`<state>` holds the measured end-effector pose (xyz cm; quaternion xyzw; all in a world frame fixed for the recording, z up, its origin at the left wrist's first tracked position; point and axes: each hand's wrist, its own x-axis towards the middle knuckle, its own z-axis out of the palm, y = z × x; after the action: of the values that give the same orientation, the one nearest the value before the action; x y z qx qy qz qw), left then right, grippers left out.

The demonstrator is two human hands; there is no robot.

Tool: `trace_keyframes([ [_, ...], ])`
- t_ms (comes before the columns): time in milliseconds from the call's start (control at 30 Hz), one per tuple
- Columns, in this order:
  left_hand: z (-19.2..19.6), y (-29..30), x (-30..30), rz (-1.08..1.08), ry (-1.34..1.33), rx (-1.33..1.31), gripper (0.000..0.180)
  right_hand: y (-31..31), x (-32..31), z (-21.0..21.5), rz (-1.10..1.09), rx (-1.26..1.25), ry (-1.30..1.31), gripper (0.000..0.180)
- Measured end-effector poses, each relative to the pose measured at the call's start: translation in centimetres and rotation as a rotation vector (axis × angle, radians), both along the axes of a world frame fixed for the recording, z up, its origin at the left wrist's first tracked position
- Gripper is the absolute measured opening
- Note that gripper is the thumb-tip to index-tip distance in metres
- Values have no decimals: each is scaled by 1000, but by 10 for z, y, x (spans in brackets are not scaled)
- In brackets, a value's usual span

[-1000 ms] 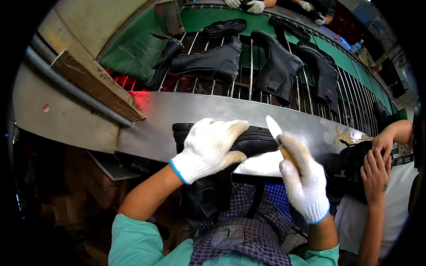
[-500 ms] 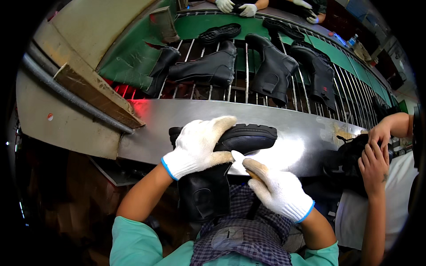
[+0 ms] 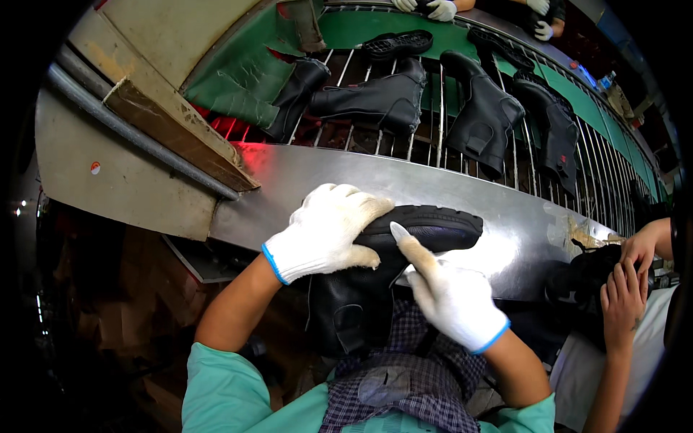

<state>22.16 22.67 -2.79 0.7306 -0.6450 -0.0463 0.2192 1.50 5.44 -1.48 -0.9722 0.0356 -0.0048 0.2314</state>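
A black leather boot (image 3: 426, 232) lies sole-up on its side at the near edge of the metal counter. Its shaft (image 3: 346, 317) hangs down over my lap. My left hand (image 3: 328, 231), in a white knit glove with a blue cuff, is closed around the boot's middle, thumb on the near side. My right hand (image 3: 451, 289), gloved the same way, has its index finger laid against the upper just below the sole edge. Something pale and pointed shows at that fingertip; its kind is unclear. The other right fingers are curled and partly hidden.
Beyond the metal counter (image 3: 346, 169) runs a rack of metal rods (image 3: 442, 108) carrying several black boots (image 3: 485, 119). A wooden board (image 3: 170, 148) and pipe (image 3: 137, 148) slant at left. A co-worker's bare hands (image 3: 632, 278) hold dark footwear at right; other gloved hands (image 3: 440, 9) are across.
My right index finger has moved up from beside my left thumb onto the upper near the sole. My left hand keeps its hold. The whole view has shifted slightly.
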Motion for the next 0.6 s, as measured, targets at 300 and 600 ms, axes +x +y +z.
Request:
trace_keyframes([
  [300, 5, -6, 0, -56, 16, -98, 83, 12, -35, 20, 0, 126, 273, 67],
  [600, -9, -58, -36, 77, 80, -112, 75, -11, -45, 15, -216, 55, -32, 51],
])
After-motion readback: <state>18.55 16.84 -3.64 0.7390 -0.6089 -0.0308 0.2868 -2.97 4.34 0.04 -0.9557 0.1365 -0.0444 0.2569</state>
